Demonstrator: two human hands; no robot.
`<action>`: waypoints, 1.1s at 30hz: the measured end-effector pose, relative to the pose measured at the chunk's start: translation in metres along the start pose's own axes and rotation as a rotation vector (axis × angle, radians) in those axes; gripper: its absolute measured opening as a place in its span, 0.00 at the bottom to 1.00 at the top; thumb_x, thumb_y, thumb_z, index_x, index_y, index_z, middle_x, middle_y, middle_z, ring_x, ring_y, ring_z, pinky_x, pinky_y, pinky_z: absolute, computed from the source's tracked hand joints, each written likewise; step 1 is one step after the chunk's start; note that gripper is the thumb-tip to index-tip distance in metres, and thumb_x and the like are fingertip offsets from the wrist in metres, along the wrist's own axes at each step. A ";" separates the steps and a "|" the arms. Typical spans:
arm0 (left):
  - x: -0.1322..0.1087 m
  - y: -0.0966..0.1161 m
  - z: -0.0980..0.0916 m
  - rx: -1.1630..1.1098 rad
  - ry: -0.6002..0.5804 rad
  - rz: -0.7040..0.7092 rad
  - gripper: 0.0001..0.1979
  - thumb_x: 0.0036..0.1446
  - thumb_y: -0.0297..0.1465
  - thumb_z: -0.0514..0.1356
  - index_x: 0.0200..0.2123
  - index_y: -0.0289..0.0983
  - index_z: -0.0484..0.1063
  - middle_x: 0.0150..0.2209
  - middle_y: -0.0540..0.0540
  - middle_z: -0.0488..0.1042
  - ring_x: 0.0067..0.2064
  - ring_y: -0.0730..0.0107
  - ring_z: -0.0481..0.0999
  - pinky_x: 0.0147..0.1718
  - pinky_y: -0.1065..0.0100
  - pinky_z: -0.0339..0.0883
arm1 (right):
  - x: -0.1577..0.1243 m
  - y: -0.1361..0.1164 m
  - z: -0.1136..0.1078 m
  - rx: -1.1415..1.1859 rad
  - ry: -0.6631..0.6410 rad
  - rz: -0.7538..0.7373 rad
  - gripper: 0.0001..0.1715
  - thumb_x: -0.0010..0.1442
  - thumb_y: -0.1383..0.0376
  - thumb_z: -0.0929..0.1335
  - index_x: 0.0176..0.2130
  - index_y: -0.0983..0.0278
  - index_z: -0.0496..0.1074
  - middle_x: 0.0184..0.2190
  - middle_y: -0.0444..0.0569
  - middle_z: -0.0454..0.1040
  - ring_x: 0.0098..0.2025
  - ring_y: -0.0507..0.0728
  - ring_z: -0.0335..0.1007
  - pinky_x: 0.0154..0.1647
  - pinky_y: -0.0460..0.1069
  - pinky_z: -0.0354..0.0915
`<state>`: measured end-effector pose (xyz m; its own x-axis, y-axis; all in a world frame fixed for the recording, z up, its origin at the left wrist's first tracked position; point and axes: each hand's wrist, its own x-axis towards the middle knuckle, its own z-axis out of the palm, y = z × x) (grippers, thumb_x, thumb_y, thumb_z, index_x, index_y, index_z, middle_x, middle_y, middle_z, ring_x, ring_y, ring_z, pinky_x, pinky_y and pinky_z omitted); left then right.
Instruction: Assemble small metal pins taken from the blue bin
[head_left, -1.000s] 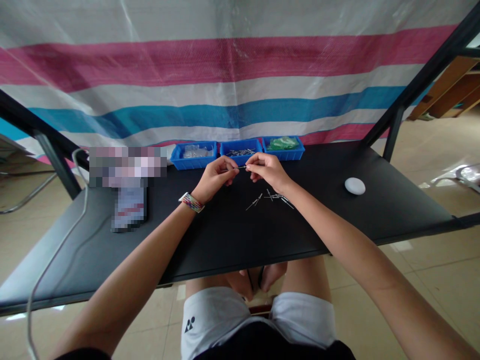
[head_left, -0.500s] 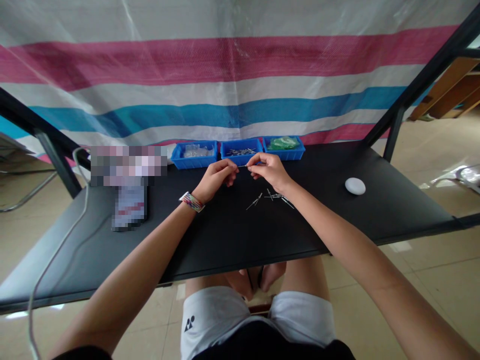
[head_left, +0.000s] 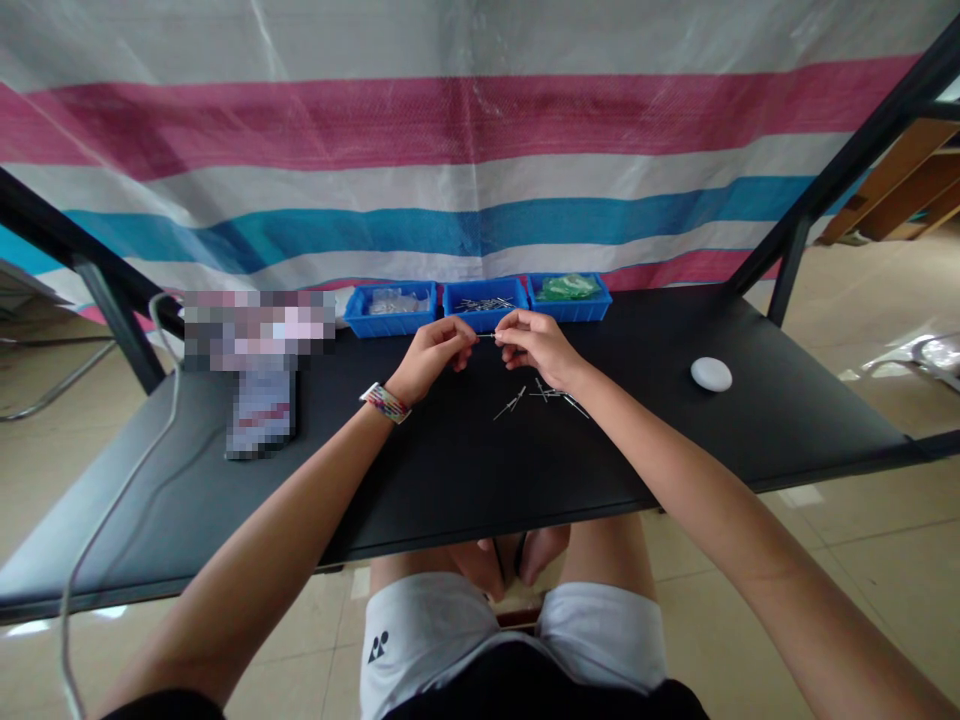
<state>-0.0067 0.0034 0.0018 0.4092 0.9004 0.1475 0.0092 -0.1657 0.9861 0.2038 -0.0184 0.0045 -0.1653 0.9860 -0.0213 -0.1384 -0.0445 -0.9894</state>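
Observation:
A thin metal blind rivet (head_left: 486,335) spans the small gap between my two hands, held level above the table. My left hand (head_left: 435,352) is closed, pinching one end between thumb and forefinger. At the other end, my right hand (head_left: 536,347) pinches it with closed fingertips. Several similar blind rivets (head_left: 511,401) lie loose on the table just below my right hand. Right behind the hands stands a blue bin (head_left: 484,318) with more rivets in it. Whether a small part sits on the held rivet is too fine to tell.
To the left is a blue bin (head_left: 390,325) with clear plastic bags; to the right, another blue bin (head_left: 570,311) holds green packaging. A white round object (head_left: 711,374) lies on the black table (head_left: 465,480). A cable (head_left: 127,470) and blurred items (head_left: 259,400) occupy the left side.
My right hand has shifted very slightly, and a little more of the rivet shows between the fingertips. Otherwise the scene looks the same.

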 end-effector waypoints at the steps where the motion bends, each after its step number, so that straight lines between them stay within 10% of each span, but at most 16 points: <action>1: 0.000 0.000 0.000 0.000 0.003 0.000 0.13 0.56 0.39 0.69 0.35 0.36 0.74 0.26 0.51 0.72 0.24 0.74 0.71 0.24 0.72 0.64 | 0.000 0.000 0.000 0.015 -0.005 0.010 0.11 0.52 0.63 0.76 0.35 0.61 0.74 0.31 0.43 0.77 0.26 0.50 0.72 0.24 0.44 0.71; 19: -0.001 0.002 0.003 -0.062 0.032 -0.056 0.11 0.58 0.37 0.67 0.38 0.36 0.74 0.26 0.51 0.72 0.24 0.74 0.71 0.24 0.72 0.64 | 0.007 0.002 -0.003 0.099 0.093 -0.082 0.15 0.49 0.60 0.77 0.37 0.60 0.75 0.34 0.42 0.77 0.28 0.49 0.72 0.28 0.45 0.74; 28: 0.000 0.003 0.001 -0.061 0.033 -0.059 0.11 0.58 0.37 0.67 0.37 0.35 0.75 0.26 0.51 0.72 0.24 0.74 0.71 0.23 0.72 0.63 | 0.038 0.001 -0.006 -0.411 0.275 -0.369 0.10 0.56 0.66 0.70 0.40 0.61 0.81 0.43 0.48 0.80 0.27 0.50 0.72 0.25 0.45 0.68; 33: 0.000 0.001 0.001 -0.016 0.010 -0.030 0.10 0.58 0.37 0.67 0.36 0.35 0.75 0.26 0.50 0.72 0.24 0.73 0.72 0.24 0.72 0.64 | 0.017 -0.003 -0.016 -0.597 -0.059 -0.378 0.09 0.57 0.68 0.71 0.37 0.63 0.83 0.35 0.47 0.81 0.30 0.53 0.70 0.30 0.47 0.64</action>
<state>-0.0061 0.0026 0.0030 0.4001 0.9088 0.1186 0.0065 -0.1322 0.9912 0.2169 0.0014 0.0049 -0.2663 0.9056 0.3300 0.3592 0.4109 -0.8379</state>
